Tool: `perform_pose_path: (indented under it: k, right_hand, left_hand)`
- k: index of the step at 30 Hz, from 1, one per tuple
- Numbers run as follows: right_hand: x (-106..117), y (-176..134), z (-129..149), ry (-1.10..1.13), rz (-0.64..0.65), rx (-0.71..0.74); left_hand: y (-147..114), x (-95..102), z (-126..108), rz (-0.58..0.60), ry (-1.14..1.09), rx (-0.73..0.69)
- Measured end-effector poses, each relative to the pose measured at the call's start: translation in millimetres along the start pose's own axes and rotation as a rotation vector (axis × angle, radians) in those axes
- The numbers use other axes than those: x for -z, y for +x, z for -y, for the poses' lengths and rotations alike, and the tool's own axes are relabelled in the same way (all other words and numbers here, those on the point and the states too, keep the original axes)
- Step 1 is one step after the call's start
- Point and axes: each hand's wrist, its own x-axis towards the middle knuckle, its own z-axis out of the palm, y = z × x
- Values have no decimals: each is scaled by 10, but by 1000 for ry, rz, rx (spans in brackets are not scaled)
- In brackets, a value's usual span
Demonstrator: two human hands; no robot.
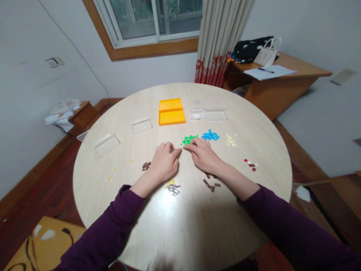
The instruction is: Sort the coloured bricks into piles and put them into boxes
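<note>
My left hand (165,161) is over the middle of the round table (158,233), one finger stretched to the right and the others bent. Opposite it, my right hand (205,155) points a finger left, its tip close to the left one. A tiny green bit shows by the right fingertip. Just beyond lies a pile of green pieces (188,140), partly covered by my right hand. A heap of blue pieces (211,135) is behind that hand. Dark brown pieces (146,166) lie beside my left hand, and brown rectangular pieces (210,185) under my right forearm. Neither hand visibly grips anything.
An orange case (172,117) stands open at the back, with clear boxes (141,126) on both sides. Pale yellow pieces (231,140) and red and white pieces (250,163) lie right. Grey pieces (173,189) are near the front; small yellow bits (109,177) lie left.
</note>
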Motion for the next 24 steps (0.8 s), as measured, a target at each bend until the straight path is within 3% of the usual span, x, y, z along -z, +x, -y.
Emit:
perform_pose_path:
  k: [5,24]
  right_hand:
    - [7,-3,-2,55,-32,1]
    - [42,-12,-47,-3,-26,-20]
  left_hand:
    - [1,-7,24,-41,-8,13]
    - [-3,33,7,28,-33,0]
